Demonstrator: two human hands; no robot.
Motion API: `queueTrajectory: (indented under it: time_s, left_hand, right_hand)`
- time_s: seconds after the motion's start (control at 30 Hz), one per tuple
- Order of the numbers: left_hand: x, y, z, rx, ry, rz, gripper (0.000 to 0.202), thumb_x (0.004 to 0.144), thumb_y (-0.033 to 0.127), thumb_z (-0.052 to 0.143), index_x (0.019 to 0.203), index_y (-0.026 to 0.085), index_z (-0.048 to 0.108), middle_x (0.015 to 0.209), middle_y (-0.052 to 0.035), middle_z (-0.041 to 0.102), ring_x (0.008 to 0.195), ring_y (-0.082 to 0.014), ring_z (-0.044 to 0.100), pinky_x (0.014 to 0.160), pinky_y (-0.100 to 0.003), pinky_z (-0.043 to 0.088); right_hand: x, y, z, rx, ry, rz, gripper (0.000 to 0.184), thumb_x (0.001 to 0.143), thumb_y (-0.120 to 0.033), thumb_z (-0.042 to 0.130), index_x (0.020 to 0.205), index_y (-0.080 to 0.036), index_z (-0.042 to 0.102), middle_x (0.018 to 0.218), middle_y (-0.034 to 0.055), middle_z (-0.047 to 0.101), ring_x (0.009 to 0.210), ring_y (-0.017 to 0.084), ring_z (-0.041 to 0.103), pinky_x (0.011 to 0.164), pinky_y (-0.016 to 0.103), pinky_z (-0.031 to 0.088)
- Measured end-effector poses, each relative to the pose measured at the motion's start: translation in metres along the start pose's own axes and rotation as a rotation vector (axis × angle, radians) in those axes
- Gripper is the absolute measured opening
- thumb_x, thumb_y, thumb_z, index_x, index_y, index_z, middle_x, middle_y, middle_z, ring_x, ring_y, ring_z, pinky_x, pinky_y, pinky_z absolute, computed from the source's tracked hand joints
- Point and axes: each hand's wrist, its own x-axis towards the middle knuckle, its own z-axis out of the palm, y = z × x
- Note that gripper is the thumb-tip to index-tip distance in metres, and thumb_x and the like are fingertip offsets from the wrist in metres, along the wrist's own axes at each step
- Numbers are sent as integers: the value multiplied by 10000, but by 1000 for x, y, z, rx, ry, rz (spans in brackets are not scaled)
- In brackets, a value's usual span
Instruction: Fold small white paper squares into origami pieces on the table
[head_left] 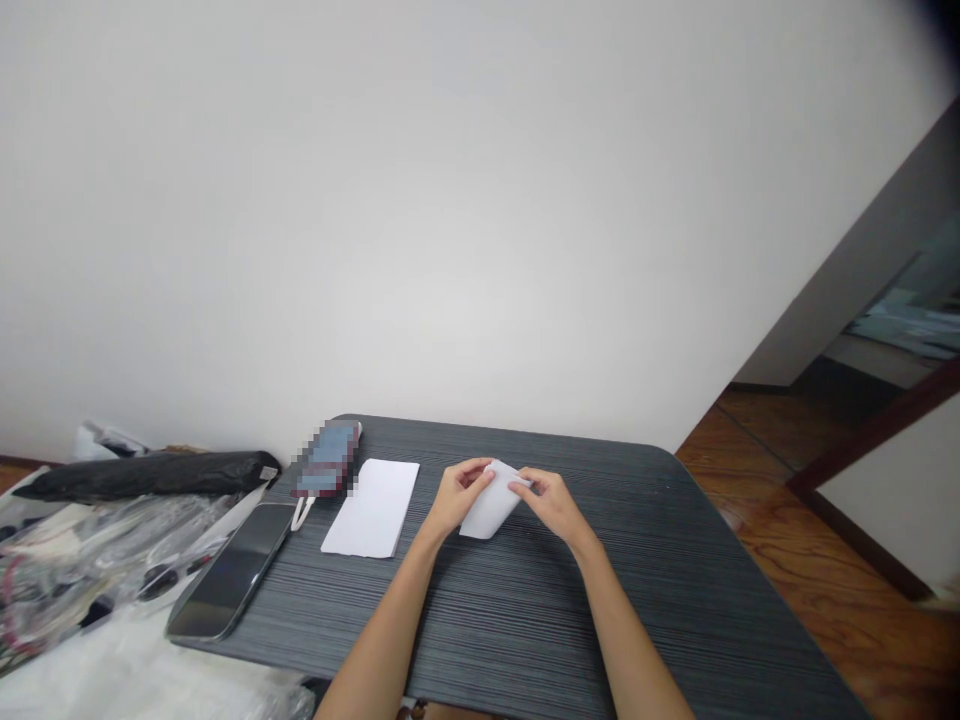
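Note:
Between both hands, a folded sheet of white paper [489, 510] is held tilted over the dark table [517, 610]. My left hand [459, 492] pinches its upper left edge between thumb and fingers. At the upper right corner, my right hand [551, 498] grips the same paper, thumb on the near face. Left of my left hand lies a small stack of white paper [373, 508], flat on the table. Some fingertips are hidden behind the held paper.
A black phone [232, 572] lies at the table's left edge. Behind it sits a blurred-out device [328, 460] with a white cable [301, 512]. Plastic-wrapped goods [127, 545] and a long black bag [150, 474] are piled at left. A white wall [480, 220] stands behind the table.

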Motion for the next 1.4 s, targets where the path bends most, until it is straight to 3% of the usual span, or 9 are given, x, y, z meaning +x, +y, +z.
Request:
queueTrajectory:
  time_s: [0.17,0.37,0.6,0.77,1.17,1.23,1.33,1.4]
  left_hand:
    - [-2,2,5,43,59,24,232,671,328,591,779,126,633,787,-59,658,711,-169,592,628,-237,448]
    - [-3,6,8,63,160,31,208,646,337,608,652,130,615,642,-26,632,603,-141,564,560,-213,427]
    - [-4,10,6,-19,88,65,274,663,297,603,892,150,628,900,-70,643,786,-168,583,684,-234,438]
    - [-4,8,4,15,104,47,247,663,311,601,823,130,650,799,-71,658,707,-165,588,616,-230,440]
    - [-1,4,5,-29,115,0,234,635,315,627,753,114,656,755,-70,664,695,-175,591,638,-256,455]
    - [-1,5,4,-20,121,3,233,628,319,631,739,117,660,758,-72,665,699,-179,592,647,-264,455]
    - [-1,6,3,-10,140,7,237,616,321,639,734,117,665,772,-81,666,706,-184,594,651,-269,456]
    - [-1,6,1,-7,156,11,237,616,317,641,738,115,666,768,-81,667,702,-184,594,640,-265,457]
  right_hand:
    - [0,-5,5,22,21,-24,256,753,-346,468,665,-141,594,622,17,545,596,128,471,557,227,380]
    - [2,-9,15,79,172,16,231,709,-368,527,686,-153,608,625,16,556,587,135,478,542,229,383]
    - [0,-17,13,114,127,-10,205,748,-334,483,771,-165,597,691,17,578,609,132,491,555,224,383]
    - [-2,-18,13,99,134,12,198,744,-336,486,749,-162,581,644,4,551,556,114,461,506,212,362]
    - [-1,-17,12,134,171,37,187,704,-348,530,717,-166,574,651,13,556,572,119,478,520,224,386]
    - [-1,-17,12,196,175,55,197,689,-347,548,773,-171,568,655,12,563,573,121,495,517,224,395]
    - [1,-16,12,371,164,144,357,646,-346,598,952,-178,522,632,3,584,558,129,531,513,230,414]
    - [3,-13,11,458,152,208,367,622,-357,622,921,-159,543,634,17,609,581,146,560,548,249,432]
